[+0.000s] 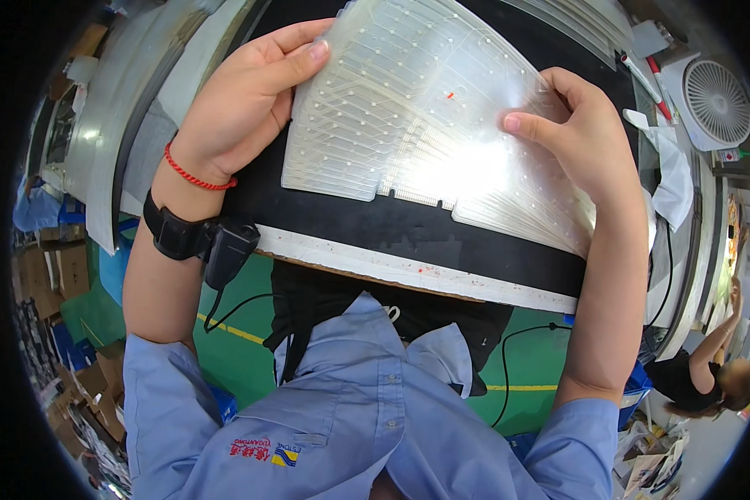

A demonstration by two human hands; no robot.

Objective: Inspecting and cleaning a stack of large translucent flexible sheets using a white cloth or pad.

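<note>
A fanned stack of clear plastic sheets (408, 92), printed with fine circuit lines and pale dots, is held above a black work surface (333, 218). My left hand (254, 93) pinches its left edge, thumb on top and fingers behind. At the right side my right hand (571, 129) grips the stack, its thumb lying on the upper sheet and the other fingers partly hidden beneath. A small red mark shows on the top sheet near the middle. Bright glare covers part of the sheets' lower centre.
A white fan (715, 102) stands at the far right, beside red and white marker pens (654, 87). White crumpled cloth or paper (668, 179) lies right of my right arm. A black device (229, 250) with a cable is strapped to my left wrist. Another person (708, 375) is at right.
</note>
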